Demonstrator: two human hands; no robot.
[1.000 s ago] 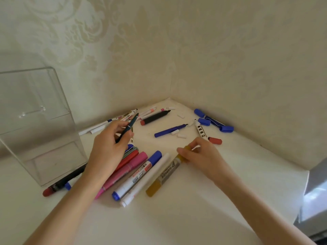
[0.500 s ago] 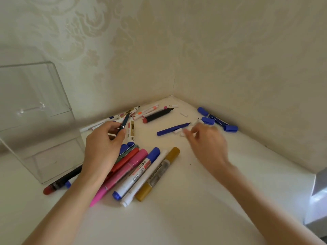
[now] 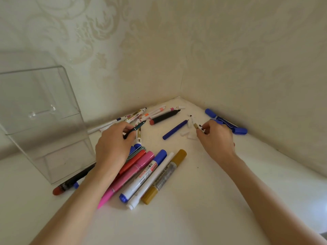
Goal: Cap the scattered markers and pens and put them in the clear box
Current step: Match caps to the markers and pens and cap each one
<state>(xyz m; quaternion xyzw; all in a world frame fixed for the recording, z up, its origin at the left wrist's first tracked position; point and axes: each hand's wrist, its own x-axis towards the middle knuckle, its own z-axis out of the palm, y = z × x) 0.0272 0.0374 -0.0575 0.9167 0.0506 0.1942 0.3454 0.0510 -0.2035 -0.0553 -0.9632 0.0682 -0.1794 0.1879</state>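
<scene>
In the corner of the white tabletop, my left hand had thumb and fingers curled round a slim teal pen, its pointed end aimed up toward the wall. My right hand pinched a white marker with black markings, fingertips clamped on it close to its bare tip, just beside a few small white caps lying loose. Between my hands lay a blue pen, and beyond it a black marker with a red end. By my left wrist a row lay side by side: a red marker, a pink marker, a blue-capped marker, a white pen and a gold marker. Blue caps sat against the right wall. The clear box stood upright at the left, near my left hand, with a dark marker lying at its foot.
</scene>
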